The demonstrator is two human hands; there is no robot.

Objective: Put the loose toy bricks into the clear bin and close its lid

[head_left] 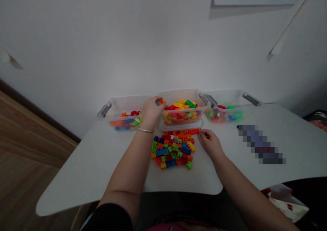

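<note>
Red-orange oblong plastic brick (193, 131), probably light: our right hand (211, 143) touches its graspable three-o'clock end; left hand (151, 110) pinches orange block (163, 101).

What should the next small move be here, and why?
Probably lower the left hand with its orange piece toward the back row of bricks: the piece seems pinched at the fingertips by the middle bin, while the right hand touches that row's right end and could steady it.

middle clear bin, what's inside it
Inside the middle bin is a heap of bricks, mostly yellow, red and orange, with a green brick on top. Bricks deeper down are covered, and the left hand blocks part of its left side.
</note>
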